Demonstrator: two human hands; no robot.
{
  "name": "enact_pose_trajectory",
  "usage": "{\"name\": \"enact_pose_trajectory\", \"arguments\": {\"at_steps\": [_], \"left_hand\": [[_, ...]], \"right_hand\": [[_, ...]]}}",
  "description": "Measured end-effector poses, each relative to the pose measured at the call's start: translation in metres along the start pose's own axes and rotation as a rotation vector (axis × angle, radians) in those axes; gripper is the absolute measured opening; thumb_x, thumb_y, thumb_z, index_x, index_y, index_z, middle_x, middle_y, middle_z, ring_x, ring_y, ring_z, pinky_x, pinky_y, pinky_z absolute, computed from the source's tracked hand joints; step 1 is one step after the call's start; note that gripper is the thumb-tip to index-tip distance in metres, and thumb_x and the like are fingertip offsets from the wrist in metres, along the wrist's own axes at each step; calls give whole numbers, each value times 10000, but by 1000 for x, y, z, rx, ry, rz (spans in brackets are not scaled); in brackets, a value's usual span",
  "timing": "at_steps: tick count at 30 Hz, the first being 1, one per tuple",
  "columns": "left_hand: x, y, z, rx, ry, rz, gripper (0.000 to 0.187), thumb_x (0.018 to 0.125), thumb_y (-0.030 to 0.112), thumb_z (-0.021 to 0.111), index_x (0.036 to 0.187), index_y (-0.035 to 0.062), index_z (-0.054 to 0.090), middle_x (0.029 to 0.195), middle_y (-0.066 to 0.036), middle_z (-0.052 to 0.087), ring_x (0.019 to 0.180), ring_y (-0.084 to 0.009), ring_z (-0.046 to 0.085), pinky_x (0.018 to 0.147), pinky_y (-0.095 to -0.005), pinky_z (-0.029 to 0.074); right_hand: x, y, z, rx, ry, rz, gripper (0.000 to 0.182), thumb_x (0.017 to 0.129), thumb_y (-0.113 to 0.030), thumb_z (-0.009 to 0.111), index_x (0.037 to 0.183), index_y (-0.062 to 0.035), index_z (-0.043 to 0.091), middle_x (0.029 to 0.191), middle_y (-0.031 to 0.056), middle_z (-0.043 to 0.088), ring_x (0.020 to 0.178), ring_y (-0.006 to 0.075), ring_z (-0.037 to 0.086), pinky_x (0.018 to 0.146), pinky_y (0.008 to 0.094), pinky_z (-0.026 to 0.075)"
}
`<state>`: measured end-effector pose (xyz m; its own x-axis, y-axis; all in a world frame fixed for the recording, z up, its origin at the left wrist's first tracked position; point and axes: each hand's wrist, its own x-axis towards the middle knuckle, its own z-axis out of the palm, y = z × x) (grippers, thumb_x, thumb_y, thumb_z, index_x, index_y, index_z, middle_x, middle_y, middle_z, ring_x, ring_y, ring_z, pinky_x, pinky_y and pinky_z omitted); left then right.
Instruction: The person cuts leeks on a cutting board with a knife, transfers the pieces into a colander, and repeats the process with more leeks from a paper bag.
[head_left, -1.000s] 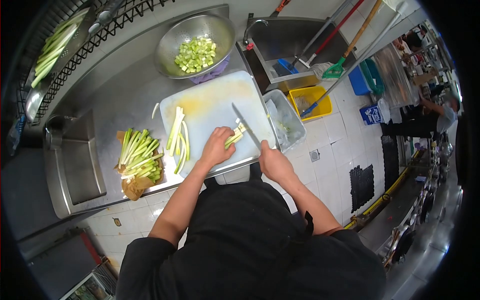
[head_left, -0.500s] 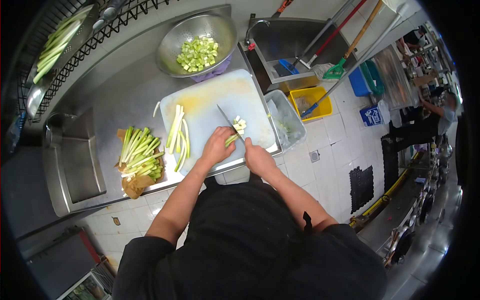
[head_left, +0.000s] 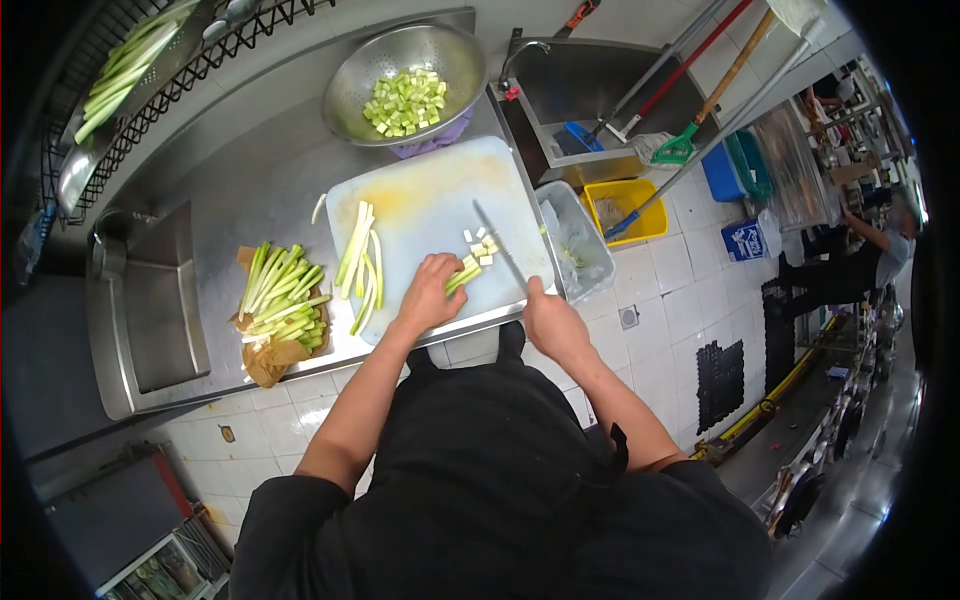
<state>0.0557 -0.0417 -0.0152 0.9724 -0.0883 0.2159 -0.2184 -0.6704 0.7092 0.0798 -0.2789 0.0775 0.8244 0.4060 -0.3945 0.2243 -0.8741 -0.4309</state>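
The left hand (head_left: 432, 297) has its fingers bent close together, clamped over the short stalks (head_left: 461, 275) on the board (head_left: 430, 215); from here I can't make out its fingertips' undersides. The right hand (head_left: 556, 322) grips the knife (head_left: 500, 242), hiding most of the handle. Cut pieces (head_left: 487, 242) lie just past the left fingers, beside the blade. Left of those fingers rest longer stalks (head_left: 355, 245).

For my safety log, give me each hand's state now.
Left hand: closed, holding green stalks against the cutting board.
Right hand: closed, holding the knife by its handle.
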Motion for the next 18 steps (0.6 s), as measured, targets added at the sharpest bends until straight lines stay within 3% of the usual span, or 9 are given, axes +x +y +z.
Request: {"name": "enact_pose_trajectory", "arguments": {"at_steps": [6,14,18], "left_hand": [[-1,-1,3,-34,37,6,298,748,64,683,1033,-6,633,1097,-163,636,1069,-365,577,952,-435,488],[0,-6,5,-41,47,2,300,745,52,699,1034,0,637,1070,-155,647,1038,-360,595,927,-435,507],[-3,-4,1,-63,48,-3,347,751,73,729,1077,11,626,1105,-157,630,1073,-368,575,953,-438,490]], "right_hand": [[-36,-34,-11,-63,-255,2,250,911,-27,484,1149,46,468,903,308,694,868,482,687,763,578,538],[13,-22,45,7,-109,-88,212,912,-26,476,1113,37,455,864,317,682,867,492,680,768,593,522],[31,-21,31,64,-90,-133,225,926,-54,478,1127,42,449,850,315,679,846,499,674,756,601,512]]}}
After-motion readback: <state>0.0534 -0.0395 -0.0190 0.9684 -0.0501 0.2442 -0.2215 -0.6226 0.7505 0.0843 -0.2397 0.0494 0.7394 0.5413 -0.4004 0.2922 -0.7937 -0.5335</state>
